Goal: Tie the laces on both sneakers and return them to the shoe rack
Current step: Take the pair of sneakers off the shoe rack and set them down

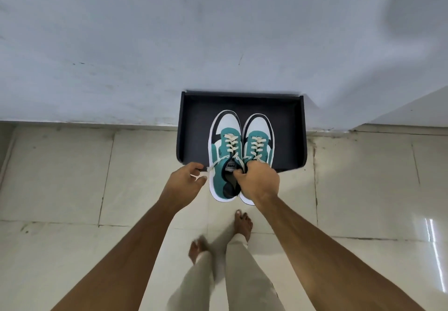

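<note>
Two teal, white and black sneakers with cream laces are held side by side above the front of the black shoe rack (191,126), toes pointing at the wall. My right hand (259,181) grips both at their collars, fingers inside the left sneaker (224,155) and the right sneaker (258,141). Their heels stick out past the rack's front edge. My left hand (188,179) is just left of the left sneaker, fingers curled around a loose lace end (210,168). The laces hang loose near the tongues.
The rack stands on a pale tiled floor (72,177) against a white wall (169,44). My bare feet (242,223) and light trousers are directly below the shoes. A wall corner juts out at the right.
</note>
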